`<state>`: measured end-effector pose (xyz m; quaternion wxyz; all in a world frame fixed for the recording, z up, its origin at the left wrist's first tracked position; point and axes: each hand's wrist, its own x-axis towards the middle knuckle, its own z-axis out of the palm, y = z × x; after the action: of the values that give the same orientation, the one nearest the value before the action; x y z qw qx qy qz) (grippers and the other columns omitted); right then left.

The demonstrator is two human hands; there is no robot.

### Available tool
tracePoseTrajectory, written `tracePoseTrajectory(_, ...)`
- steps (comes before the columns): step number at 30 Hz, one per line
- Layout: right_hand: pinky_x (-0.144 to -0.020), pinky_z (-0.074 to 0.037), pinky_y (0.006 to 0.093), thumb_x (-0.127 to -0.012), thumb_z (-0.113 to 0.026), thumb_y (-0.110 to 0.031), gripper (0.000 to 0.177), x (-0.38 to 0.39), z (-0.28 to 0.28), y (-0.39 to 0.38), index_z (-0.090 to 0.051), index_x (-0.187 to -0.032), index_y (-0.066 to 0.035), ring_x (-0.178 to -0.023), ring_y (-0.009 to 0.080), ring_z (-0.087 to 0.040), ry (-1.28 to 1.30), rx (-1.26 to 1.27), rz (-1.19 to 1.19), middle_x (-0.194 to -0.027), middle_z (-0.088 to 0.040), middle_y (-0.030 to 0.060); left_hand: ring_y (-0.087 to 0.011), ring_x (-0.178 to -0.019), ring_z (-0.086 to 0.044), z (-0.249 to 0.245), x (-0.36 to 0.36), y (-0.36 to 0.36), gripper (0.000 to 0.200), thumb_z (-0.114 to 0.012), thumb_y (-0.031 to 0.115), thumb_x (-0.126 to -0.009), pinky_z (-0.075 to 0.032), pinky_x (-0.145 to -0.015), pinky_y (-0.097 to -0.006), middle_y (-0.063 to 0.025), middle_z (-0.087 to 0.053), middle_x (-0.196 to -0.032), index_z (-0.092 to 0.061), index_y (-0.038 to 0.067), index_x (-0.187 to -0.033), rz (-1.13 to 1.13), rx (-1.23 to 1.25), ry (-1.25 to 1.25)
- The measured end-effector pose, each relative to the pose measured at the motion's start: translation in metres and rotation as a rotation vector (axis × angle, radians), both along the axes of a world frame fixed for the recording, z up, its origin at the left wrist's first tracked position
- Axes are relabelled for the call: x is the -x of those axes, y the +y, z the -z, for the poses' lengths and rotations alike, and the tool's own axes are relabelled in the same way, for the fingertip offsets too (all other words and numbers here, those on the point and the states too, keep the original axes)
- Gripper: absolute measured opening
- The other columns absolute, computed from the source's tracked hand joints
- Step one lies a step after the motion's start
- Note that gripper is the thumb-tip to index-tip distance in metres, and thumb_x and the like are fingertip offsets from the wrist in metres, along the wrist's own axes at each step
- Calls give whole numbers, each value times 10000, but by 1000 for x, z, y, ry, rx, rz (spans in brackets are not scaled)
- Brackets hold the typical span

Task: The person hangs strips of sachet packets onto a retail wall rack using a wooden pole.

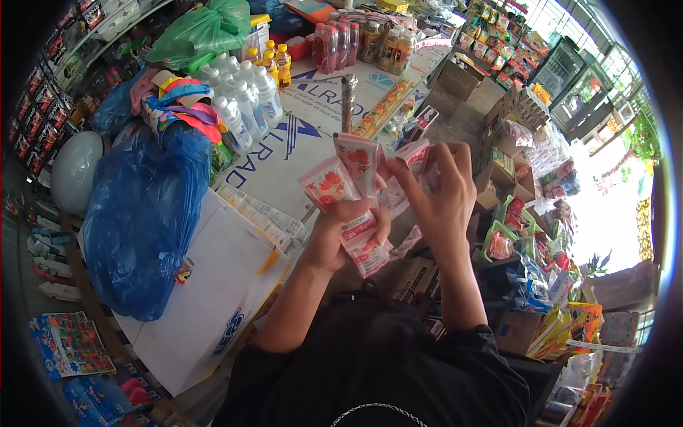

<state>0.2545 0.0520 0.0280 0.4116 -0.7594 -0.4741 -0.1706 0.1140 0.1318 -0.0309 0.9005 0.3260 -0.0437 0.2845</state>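
Several small pink-and-white packets [331, 183] with red printing fan out in front of my chest, seemingly part of one bunch or strip. My left hand [340, 235] is closed on them, thumb across the front, with packets showing above and below the fingers. Bent fingers of my right hand [442, 196] pinch a packet [413, 154] at the right side of the bunch. Part of that packet is hidden behind the fingers. Another pink piece [407, 242] hangs below, between the two wrists.
Ahead lies a printed white tabletop [313, 107] with shrink-wrapped water bottles [245, 96], red bottles [336, 46] and a dark upright post [348, 99]. A blue plastic bag [146, 220] covers the left side, beside a white box [192, 299]. Cartons [455, 82] and goods crowd the right.
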Motion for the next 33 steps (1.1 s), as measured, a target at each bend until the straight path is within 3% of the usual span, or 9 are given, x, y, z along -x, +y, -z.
tracePoseTrajectory(3,-635,-515,403,-767,-835,-425,467,4,4,0,-642,-907,-23,-758,291,-656,-8,-26,-25,-943,-575,110,-173,-575,-601,0,4,7,371,-597,283,-922,-479,-563,-295,-254,-361,-1553,-539,138,-1259,22,-38,-61)
tracePoseTrajectory(9,-681,-509,401,-816,-801,-387,419,-7,19,-8,-655,-971,-27,-836,243,-643,10,-36,-116,-989,-559,99,-145,-564,-560,-12,13,13,387,-586,298,-919,-432,-588,-293,-280,-340,-1557,-558,183,-1287,-53,38,-59)
tracePoseTrajectory(12,-559,-465,262,-968,-603,-353,328,-36,34,-15,-667,-1043,-40,-784,108,-595,868,-130,-250,-928,-603,49,-146,-595,-545,-6,28,24,405,-615,290,-910,-432,-570,-279,-268,-382,-1536,-574,205,-1304,-59,155,-147)
tracePoseTrajectory(13,-559,-465,262,-968,-603,-353,328,-42,35,-18,-667,-1043,-40,-784,108,-595,877,-126,-243,-928,-603,49,-146,-594,-546,-8,33,25,400,-609,285,-911,-428,-576,-274,-286,-367,-1537,-573,202,-1301,-69,162,-162)
tracePoseTrajectory(15,-534,-489,246,-1007,-503,-411,406,-54,36,-21,-662,-1106,-51,-798,99,-603,1316,-361,-412,-939,-641,55,-158,-603,-560,-9,38,25,398,-607,269,-908,-442,-594,-284,-313,-346,-1536,-569,184,-1295,-47,249,-195)
tracePoseTrajectory(17,-539,-521,252,-1019,-438,-442,462,-56,29,-19,-649,-1163,-56,-820,91,-611,1272,-360,-429,-991,-655,45,-165,-609,-569,-7,43,26,399,-606,259,-905,-450,-605,-292,-320,-336,-1537,-565,176,-1293,-49,217,-156)
tracePoseTrajectory(23,-526,-513,216,-1039,-485,-214,284,-71,25,-23,-650,-1214,-64,-889,60,-621,1160,-314,-462,-1055,-672,6,-185,-613,-588,-7,70,40,409,-607,214,-890,-465,-625,-312,-354,-307,-1533,-547,154,-1290,61,244,-19)
tracePoseTrajectory(27,-566,-530,221,-1034,-491,-200,288,-68,25,-18,-658,-1206,-38,-833,80,-639,1155,-364,-570,-1042,-673,28,-171,-589,-564,-7,93,51,405,-598,194,-880,-448,-603,-308,-369,-308,-1524,-547,144,-1278,84,182,19)
tracePoseTrajectory(33,-678,-582,231,-1034,-440,-142,319,-60,7,-26,-630,-1252,-8,-945,120,-691,1164,-325,-683,-1158,-669,86,-156,-592,-575,-13,99,53,439,-546,152,-868,-440,-603,-297,-405,-161,-1561,-518,144,-1307,145,157,-59)
